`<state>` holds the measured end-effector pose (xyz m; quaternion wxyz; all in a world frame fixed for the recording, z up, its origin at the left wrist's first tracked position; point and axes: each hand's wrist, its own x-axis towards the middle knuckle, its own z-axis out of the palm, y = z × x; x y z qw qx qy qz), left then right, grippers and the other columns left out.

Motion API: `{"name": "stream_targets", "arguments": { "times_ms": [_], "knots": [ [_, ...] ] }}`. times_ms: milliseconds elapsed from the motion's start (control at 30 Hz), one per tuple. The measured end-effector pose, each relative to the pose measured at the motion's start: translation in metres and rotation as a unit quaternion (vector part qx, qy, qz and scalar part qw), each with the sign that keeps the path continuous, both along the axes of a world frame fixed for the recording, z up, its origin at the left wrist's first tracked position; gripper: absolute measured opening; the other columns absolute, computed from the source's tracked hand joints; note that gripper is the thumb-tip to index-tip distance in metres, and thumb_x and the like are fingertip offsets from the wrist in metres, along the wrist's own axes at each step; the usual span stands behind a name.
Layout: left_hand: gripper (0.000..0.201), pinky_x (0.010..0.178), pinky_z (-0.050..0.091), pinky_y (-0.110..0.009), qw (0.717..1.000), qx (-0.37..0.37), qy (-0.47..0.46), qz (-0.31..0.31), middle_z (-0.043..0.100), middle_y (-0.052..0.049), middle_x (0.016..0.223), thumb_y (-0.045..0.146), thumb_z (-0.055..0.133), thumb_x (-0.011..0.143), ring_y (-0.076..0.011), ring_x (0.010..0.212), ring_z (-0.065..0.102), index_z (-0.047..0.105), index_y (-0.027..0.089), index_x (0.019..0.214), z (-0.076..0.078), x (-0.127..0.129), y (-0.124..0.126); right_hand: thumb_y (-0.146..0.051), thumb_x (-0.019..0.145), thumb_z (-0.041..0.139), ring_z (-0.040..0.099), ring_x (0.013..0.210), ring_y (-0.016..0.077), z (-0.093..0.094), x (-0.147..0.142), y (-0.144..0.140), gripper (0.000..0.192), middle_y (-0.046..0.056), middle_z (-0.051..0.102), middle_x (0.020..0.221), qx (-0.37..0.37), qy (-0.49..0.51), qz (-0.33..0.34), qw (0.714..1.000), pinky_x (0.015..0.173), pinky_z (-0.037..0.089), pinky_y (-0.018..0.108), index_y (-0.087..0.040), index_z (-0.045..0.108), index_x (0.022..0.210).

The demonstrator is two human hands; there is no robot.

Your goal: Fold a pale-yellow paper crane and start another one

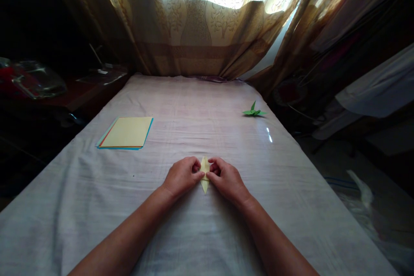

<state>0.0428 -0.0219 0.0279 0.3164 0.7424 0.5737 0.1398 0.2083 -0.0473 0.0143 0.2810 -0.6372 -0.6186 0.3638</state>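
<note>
Paper stack (126, 133): left of centre, flat on the cloth-covered surface (200, 103), untouched.
Left hand (181, 175): pinched narrow on the fold's left edge.
Folded yellow paper (205, 177): lower centre, held between both hands; probably light, thin, easily creased, best gripped at edges.
Right hand (226, 179): pinching the right edge.
Green origami crane (254, 111): right, well apart.
</note>
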Motion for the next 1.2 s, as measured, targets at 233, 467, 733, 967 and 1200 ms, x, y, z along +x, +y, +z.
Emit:
{"name": "stream_targets", "arguments": {
  "times_ms": [233, 467, 733, 967, 1200],
  "knots": [
    [0.007, 0.058, 0.036, -0.022, 0.999, -0.031, -0.023, -0.015, 0.067, 0.003, 0.074, 0.026, 0.065, 0.075, -0.0135, 0.067, 0.059, 0.066, 0.02, 0.077, -0.005, -0.004, 0.006, -0.017, 0.07, 0.062, 0.06, 0.066, 0.0125, 0.003, 0.004, 0.008, 0.025, -0.003, 0.068, 0.077, -0.017, -0.031, 0.015, 0.999, 0.064, 0.043, 0.024, -0.022, 0.064, 0.094],
    [0.012, 0.058, 0.039, -0.021, 0.996, -0.048, -0.058, -0.052, 0.066, 0.003, 0.07, 0.026, 0.063, 0.072, -0.0139, 0.067, 0.059, 0.07, 0.019, 0.078, -0.008, -0.008, 0.012, -0.017, 0.071, 0.063, 0.058, 0.066, 0.012, 0.0, 0.007, 0.008, 0.017, -0.004, 0.066, 0.075, -0.009, -0.042, 0.039, 0.998, 0.063, 0.042, 0.023, -0.022, 0.065, 0.087],
    [0.015, 0.062, 0.043, -0.021, 0.994, -0.031, -0.087, -0.065, 0.068, 0.002, 0.072, 0.025, 0.059, 0.073, -0.0147, 0.07, 0.061, 0.072, 0.019, 0.078, -0.01, -0.013, 0.011, -0.016, 0.075, 0.064, 0.061, 0.071, 0.0138, -0.006, 0.017, 0.008, 0.01, -0.001, 0.068, 0.076, 0.059, -0.05, 0.11, 0.991, 0.065, 0.044, 0.023, -0.022, 0.071, 0.079],
    [0.012, 0.071, 0.046, -0.022, 0.991, 0.004, -0.107, -0.079, 0.069, 0.001, 0.081, 0.021, 0.062, 0.077, -0.0147, 0.077, 0.063, 0.073, 0.021, 0.082, -0.015, -0.018, 0.005, -0.016, 0.085, 0.061, 0.064, 0.078, 0.0147, -0.021, 0.026, 0.004, 0.016, 0.003, 0.069, 0.084, 0.173, -0.028, 0.166, 0.97, 0.072, 0.049, 0.025, -0.024, 0.074, 0.088],
    [0.013, 0.07, 0.046, -0.022, 0.983, 0.094, -0.125, -0.097, 0.068, 0.0, 0.082, 0.014, 0.062, 0.081, -0.0131, 0.076, 0.063, 0.072, 0.021, 0.082, -0.022, -0.02, -0.007, -0.015, 0.087, 0.059, 0.065, 0.079, 0.0155, -0.03, 0.03, 0.002, 0.02, 0.004, 0.07, 0.087, 0.266, -0.082, 0.182, 0.943, 0.073, 0.051, 0.026, -0.024, 0.075, 0.096]
  ]
}}
